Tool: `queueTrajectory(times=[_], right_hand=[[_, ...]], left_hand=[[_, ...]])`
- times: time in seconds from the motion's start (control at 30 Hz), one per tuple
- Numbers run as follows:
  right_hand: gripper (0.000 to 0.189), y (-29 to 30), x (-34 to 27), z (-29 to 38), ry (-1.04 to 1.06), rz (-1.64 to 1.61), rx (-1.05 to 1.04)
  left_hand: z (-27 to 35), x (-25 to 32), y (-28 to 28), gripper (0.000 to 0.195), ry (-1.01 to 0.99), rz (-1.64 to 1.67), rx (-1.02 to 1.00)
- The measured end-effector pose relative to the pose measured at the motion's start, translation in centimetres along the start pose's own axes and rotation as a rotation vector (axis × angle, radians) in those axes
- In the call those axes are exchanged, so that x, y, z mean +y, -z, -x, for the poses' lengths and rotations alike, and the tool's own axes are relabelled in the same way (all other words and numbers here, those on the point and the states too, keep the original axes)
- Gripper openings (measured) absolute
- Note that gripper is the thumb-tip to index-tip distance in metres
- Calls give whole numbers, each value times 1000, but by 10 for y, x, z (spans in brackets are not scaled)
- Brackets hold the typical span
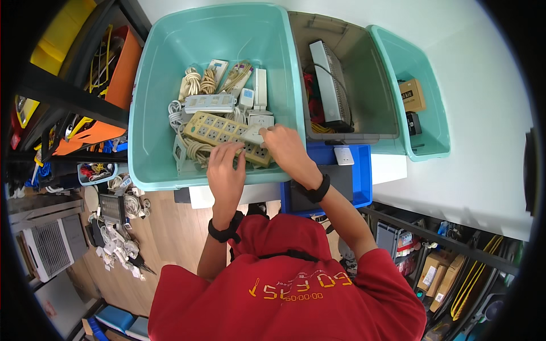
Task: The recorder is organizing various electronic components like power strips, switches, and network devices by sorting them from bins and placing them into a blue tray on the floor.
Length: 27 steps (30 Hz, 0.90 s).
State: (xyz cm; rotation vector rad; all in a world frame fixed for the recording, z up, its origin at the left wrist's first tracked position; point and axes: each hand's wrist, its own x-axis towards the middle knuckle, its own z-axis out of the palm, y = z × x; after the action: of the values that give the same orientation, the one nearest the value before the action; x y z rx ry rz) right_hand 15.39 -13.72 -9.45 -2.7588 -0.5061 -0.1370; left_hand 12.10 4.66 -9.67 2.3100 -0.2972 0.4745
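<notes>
In the large teal plastic bin (217,13), my right hand (286,147) grips a white plug-like piece (253,134) over a yellowed multi-outlet power strip (213,130). My left hand (226,164) hovers over or touches the strip's near edge, thumb and fingers apart; contact is unclear. Beside it lies a coiled beige cord (198,150). Beyond are a white power strip (210,103), several bundled cords (192,81), a white adapter (246,98) and a narrow white strip (260,89). A white wall-socket piece (261,121) lies by my right hand.
Right of the bin stand a grey translucent bin (367,85) with a silver-black device (327,81), and another teal bin (435,98) with a cardboard box (412,95). A blue tray (362,174) bears a white socket (343,156). Cords and devices (117,243) lie on the floor at left.
</notes>
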Motion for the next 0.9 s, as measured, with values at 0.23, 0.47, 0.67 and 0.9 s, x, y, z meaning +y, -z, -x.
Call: queueTrajectory(times=[0.23,0.47,0.67,0.9], right_hand=[[23,18,-8,11,-35,-213,-25],[21,76,9,68,-148,-477,285],[16,106,76,153,-491,-521,459],[25,34,203,288,-915,-459,281]], left_hand=[[-2,3,1,18,8,11,-5],[0,7,2,18,43,55,1],[16,37,9,18,-22,299,120],[82,97,-50,7,28,396,-192]])
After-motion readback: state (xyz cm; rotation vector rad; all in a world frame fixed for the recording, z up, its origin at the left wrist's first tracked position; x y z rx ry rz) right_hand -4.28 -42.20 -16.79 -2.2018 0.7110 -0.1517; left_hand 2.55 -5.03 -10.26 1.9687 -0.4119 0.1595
